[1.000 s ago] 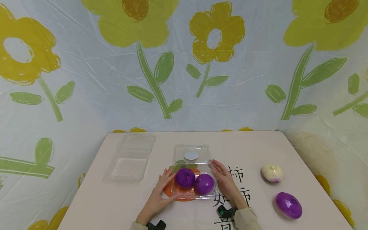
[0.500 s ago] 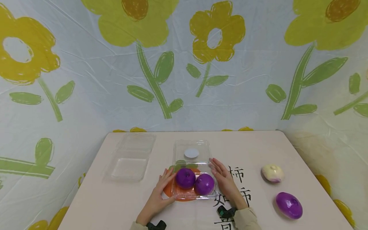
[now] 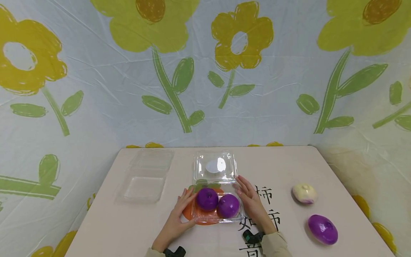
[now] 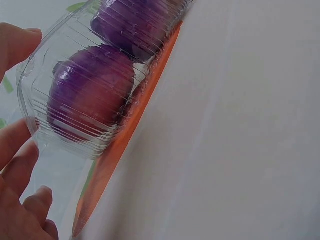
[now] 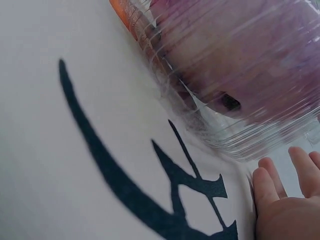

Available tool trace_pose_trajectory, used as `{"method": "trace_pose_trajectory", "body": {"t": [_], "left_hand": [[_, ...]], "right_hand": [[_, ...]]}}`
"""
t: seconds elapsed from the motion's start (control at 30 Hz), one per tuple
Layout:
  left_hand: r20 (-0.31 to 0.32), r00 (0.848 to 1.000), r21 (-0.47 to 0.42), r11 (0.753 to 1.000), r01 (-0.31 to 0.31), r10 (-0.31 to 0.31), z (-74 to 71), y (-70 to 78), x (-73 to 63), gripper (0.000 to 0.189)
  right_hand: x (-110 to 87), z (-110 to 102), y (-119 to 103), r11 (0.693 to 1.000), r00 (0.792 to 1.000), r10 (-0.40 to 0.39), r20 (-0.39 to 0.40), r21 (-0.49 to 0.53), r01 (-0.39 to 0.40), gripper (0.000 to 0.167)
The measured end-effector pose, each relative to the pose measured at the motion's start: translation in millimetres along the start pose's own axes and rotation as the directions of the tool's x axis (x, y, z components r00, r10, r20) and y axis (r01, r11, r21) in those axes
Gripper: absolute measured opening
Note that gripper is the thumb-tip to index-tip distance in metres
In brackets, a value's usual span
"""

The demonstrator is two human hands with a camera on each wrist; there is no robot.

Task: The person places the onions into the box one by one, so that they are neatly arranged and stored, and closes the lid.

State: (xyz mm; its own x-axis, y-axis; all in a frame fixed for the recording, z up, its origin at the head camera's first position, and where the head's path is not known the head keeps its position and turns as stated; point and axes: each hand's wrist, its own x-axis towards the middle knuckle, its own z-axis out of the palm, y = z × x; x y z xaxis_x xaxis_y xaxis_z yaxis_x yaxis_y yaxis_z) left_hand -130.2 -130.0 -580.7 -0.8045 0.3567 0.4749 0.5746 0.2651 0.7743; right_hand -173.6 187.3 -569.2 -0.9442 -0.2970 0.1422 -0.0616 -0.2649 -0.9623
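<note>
A clear plastic clamshell box (image 3: pixel 212 217) stands in the middle with its lid (image 3: pixel 200 173) raised at the back. Inside lie two glossy purple, onion-like vegetables (image 3: pixel 207 199), also seen through the ribbed wall in both wrist views. My left hand (image 3: pixel 178 214) lies along the box's left side, fingers extended; in the left wrist view its thumb (image 4: pixel 22 42) and a finger touch or nearly touch the rim. On the right side my right hand (image 3: pixel 252 201) rests with straight, slightly spread fingers (image 5: pixel 267 187). Contact there is partly hidden.
An open clear clamshell box (image 3: pixel 142 189) stands at the left. A pale, purple-based bulb (image 3: pixel 304 193) and a purple bulb (image 3: pixel 322 229) lie at the right. An orange print (image 3: pixel 187 213) and black characters (image 3: pixel 264 194) mark the tabletop. A flowered sheet (image 3: pixel 273 117) surrounds the table.
The lid's far edge has shifted upward in the head view, and bright glare now shows on it. The right fingertips have moved up slightly; the left hand and the vegetables have stayed in place.
</note>
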Motion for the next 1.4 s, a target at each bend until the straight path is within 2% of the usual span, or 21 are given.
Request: {"method": "trace_pose_trajectory", "body": {"t": [0.63,0.83,1.23,1.4], "left_hand": [[-0.003,1.0,-0.013,1.0,0.0,0.0,-0.4,1.3,0.2,0.074],[-0.002,1.0,-0.026,1.0,0.014,-0.014,-0.2,2.4,0.6,0.074],[0.016,0.999,-0.005,1.0,0.028,-0.028,-0.1,-0.6,0.6,0.074],[-0.02,1.0,0.013,1.0,0.014,-0.013,0.6,6.0,1.9,0.072]], "right_hand": [[-0.3,0.3,-0.8,0.999,0.999,-0.034,0.024,0.009,0.034,0.062],[0.1,0.0,-0.5,0.999,0.998,-0.054,0.01,-0.003,0.054,0.062],[-2.3,1.1,-1.6,0.979,0.991,-0.105,-0.086,-0.186,0.088,0.06],[-4.5,3.7,-4.4,0.957,0.985,-0.144,-0.098,-0.267,0.113,0.054]]}}
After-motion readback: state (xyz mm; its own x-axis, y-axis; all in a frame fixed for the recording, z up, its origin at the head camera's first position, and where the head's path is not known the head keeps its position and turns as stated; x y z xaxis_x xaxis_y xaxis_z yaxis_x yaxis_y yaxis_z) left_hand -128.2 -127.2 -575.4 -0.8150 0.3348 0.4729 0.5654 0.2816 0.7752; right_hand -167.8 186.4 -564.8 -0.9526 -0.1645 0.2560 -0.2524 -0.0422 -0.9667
